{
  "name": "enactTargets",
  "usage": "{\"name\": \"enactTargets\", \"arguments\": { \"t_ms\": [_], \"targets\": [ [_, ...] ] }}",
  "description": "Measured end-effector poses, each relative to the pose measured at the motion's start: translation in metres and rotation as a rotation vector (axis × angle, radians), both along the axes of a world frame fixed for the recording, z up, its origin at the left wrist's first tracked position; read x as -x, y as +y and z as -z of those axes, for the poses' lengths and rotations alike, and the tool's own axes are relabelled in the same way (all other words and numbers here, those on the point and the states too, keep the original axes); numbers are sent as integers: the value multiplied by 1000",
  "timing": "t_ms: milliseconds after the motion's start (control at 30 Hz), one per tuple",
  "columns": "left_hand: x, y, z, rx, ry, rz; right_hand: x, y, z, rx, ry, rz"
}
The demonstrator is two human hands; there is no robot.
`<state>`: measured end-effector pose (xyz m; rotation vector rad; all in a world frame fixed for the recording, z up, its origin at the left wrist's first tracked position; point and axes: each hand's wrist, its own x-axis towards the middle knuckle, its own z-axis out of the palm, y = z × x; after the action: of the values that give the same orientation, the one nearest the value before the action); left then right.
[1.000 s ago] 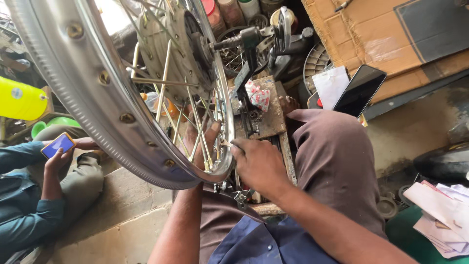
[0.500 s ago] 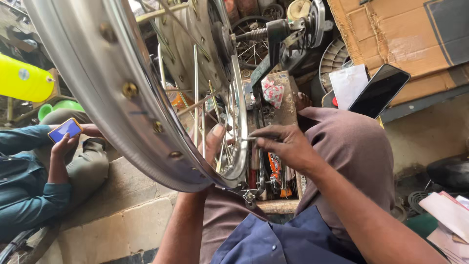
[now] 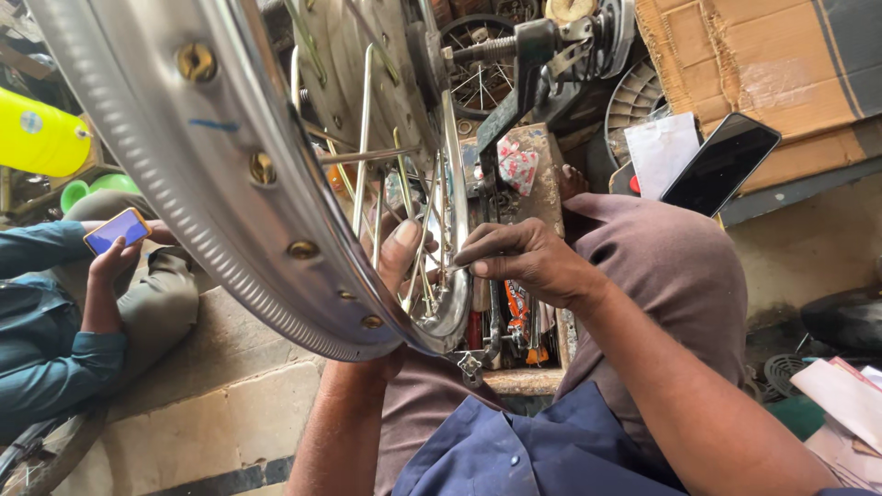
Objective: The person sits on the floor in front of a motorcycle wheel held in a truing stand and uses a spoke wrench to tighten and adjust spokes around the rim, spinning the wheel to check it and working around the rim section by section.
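Head view: shiny ribbed metal wheel rim (image 3: 211, 184) fills the upper left; left hand (image 3: 397, 262) grips its lower edge, right hand (image 3: 528, 262) fingers pinch a thin spoke (image 3: 447, 266); creased brown cardboard (image 3: 735, 55) lies upper right.

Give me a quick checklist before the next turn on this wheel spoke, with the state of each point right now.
1. Left hand steadying the wheel rim: ok, fingers reach through the spokes behind the rim.
2. Right hand on the spoke near the rim: ok, fingertips pinch there.
3. Tool seated on the nipple: cannot tell, hidden by the fingers.
4. Wheel held in the truing stand: ok, the axle sits in its arm.
5. Black phone clear of the work: ok, it lies apart beyond the knee.
6. Other person's hand with a phone clear of the rim: ok, off to the side.
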<state>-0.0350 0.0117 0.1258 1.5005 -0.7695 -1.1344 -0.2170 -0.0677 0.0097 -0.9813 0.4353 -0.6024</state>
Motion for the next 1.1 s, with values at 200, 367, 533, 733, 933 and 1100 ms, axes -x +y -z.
{"name": "enactTargets", "arguments": {
  "t_ms": [200,367,533,733,933,1100],
  "targets": [
    [-7,0,14,27,147,42,-5,-16,-11,374,334,-156],
    [-21,-10,55,188,-763,75,-17,-32,-30,457,617,-125],
    [-29,-16,83,334,-861,126,-43,8,-52,457,1189,177],
    [-21,-25,74,50,-694,131,-7,-16,-44,650,977,352],
    [-21,-8,60,-167,-209,112,11,-1,-31,335,372,-32],
    [-16,2,55,40,53,71,-12,-18,-28,477,154,-212]
  ]
}}
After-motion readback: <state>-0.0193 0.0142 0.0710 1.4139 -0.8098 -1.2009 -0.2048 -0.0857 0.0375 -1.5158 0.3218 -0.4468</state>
